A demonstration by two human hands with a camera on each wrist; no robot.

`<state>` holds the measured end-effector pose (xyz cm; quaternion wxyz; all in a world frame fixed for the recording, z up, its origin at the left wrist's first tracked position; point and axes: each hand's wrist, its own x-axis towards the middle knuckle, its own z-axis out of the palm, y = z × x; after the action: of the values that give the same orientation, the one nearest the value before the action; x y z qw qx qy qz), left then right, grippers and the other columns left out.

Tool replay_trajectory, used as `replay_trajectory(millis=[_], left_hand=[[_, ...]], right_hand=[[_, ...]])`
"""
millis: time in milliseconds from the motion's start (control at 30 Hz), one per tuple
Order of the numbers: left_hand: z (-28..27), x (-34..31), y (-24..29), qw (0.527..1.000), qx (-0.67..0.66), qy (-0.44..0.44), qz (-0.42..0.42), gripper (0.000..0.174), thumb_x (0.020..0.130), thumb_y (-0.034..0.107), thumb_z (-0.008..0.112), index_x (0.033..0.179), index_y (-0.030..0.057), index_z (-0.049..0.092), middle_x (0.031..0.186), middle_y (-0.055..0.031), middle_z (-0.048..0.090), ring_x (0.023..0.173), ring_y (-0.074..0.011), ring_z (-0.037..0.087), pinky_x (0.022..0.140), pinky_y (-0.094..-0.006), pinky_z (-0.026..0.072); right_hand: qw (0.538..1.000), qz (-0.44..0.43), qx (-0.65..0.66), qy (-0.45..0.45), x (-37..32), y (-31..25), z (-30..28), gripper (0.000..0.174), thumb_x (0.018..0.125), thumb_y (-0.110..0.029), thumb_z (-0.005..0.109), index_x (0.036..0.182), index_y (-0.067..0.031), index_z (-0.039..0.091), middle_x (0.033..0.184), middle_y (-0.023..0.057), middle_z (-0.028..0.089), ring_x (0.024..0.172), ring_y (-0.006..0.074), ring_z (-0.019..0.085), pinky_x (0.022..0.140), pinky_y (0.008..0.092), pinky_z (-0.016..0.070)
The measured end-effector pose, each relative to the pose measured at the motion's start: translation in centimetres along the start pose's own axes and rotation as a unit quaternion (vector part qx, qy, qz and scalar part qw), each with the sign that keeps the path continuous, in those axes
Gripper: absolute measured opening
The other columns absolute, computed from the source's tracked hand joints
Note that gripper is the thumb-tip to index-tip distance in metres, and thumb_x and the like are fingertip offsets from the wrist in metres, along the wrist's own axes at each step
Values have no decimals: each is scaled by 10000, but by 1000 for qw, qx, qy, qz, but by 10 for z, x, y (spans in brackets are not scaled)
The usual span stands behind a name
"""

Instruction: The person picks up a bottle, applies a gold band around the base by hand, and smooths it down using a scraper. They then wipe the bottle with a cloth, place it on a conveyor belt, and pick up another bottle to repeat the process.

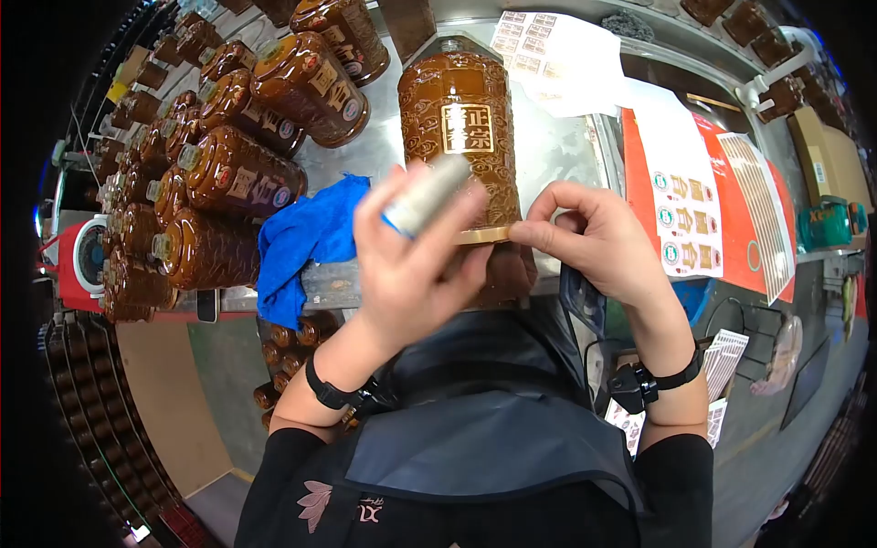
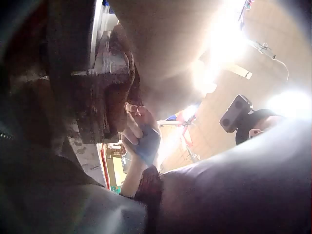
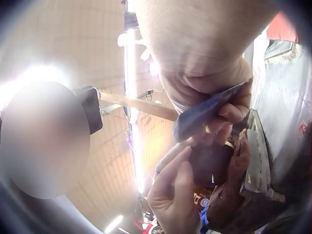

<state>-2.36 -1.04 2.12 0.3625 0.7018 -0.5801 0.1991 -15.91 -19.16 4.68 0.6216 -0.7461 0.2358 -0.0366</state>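
Note:
A large brown bottle [image 1: 457, 100] with a gold square label lies on the metal table, its base toward the person. Around the base edge runs a gold band [image 1: 484, 236]. The left hand [image 1: 411, 251] holds a pale, blurred cylinder [image 1: 427, 194] between its fingers, with fingertips near the base. The right hand [image 1: 598, 239] pinches the band's end at the base's right side. In the right wrist view the right hand [image 3: 209, 83] is beside the dark base [image 3: 212, 161], opposite the left hand [image 3: 173, 195]. The left wrist view shows the right hand [image 2: 141, 141] past the left palm.
Many brown bottles [image 1: 242, 173] stand or lean at the left. A blue cloth [image 1: 315, 237] lies by the table's front edge. Sticker sheets [image 1: 681, 196] lie on a red surface [image 1: 639, 173] at the right, with white sheets [image 1: 566, 68] at the back.

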Motion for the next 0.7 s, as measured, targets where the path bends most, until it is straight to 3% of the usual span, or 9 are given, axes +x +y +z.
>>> replay_trajectory(millis=[33,100,433,700], left_hand=[[-5,7,0,998,9,-30,-56,649,735,101,806,1353,22,623,1410,-210,567,1287,-394,505,1125,-478,374],[-2,4,-12,998,-28,-25,-58,706,695,59,809,1376,61,623,1441,-219,540,1287,-413,513,1080,-468,423],[-1,-4,-15,996,-45,-21,-78,699,734,-4,768,1408,28,587,1461,-264,514,1301,-436,522,1089,-468,419],[4,-10,-14,991,-85,2,-100,686,773,-12,751,1426,-33,543,1440,-270,533,1287,-438,543,1089,-458,416]], right_hand=[[1000,7,20,1,-1,-1,-1,160,895,-182,785,853,-49,707,601,-86,542,520,-23,363,466,208,271],[999,4,45,-3,-4,-3,-4,154,898,-175,781,858,-47,706,597,-92,537,518,-27,355,465,205,261],[998,6,55,-19,-10,-12,-7,145,916,-163,762,864,-40,705,570,-117,446,523,-21,320,478,216,245],[999,16,37,-21,3,3,-4,149,909,-167,769,864,-40,706,572,-109,483,509,-27,340,470,208,242]])
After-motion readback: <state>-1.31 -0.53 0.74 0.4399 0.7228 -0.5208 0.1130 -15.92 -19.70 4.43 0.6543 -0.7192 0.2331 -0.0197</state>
